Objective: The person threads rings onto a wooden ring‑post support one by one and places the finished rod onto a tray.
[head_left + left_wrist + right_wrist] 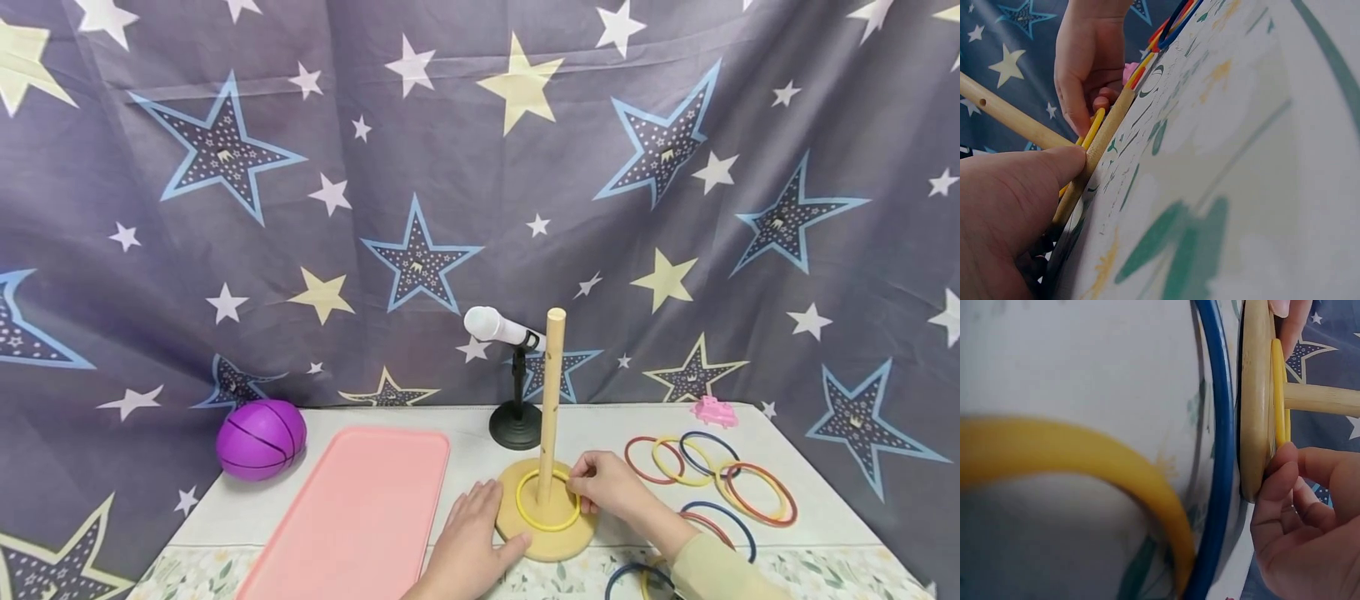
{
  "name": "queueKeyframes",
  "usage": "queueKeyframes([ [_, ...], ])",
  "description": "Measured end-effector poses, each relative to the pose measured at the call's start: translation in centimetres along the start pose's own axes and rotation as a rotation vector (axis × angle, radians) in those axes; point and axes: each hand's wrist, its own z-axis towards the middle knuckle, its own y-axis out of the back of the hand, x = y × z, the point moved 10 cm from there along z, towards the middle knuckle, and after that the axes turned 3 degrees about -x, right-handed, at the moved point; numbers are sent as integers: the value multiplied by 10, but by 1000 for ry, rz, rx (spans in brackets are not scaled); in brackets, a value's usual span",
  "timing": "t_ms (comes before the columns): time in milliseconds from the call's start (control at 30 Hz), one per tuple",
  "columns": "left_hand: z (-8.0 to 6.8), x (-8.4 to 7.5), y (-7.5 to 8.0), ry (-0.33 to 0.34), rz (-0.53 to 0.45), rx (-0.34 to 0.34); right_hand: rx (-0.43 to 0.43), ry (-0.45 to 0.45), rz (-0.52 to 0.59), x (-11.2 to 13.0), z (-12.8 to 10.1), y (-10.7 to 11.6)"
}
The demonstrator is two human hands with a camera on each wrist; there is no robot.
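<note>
On the desk [465,433], beside a pink tray [352,517], stands the wooden peg stand [551,533]. The left hand [468,546] presses its base with straight fingers. The right hand [611,487] pinches the yellow ring [528,517] lying around the peg.

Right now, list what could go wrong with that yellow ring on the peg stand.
1. The right hand pinches the yellow ring at its edge; lifted unevenly, it could catch on the tall peg.
2. The left hand touches only the wooden base rim, so a snag might tip the stand.
3. Loose rings beside the right forearm could get swept aside.
</note>
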Motion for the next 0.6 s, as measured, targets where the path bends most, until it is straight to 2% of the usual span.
queueKeyframes([
  [300, 0, 1, -2, 3, 13, 21, 20, 61, -118, 2, 0, -3],
  [600, 1, 2, -2, 15, -6, 32, 33, 88, -101, 7, 1, -3],
])
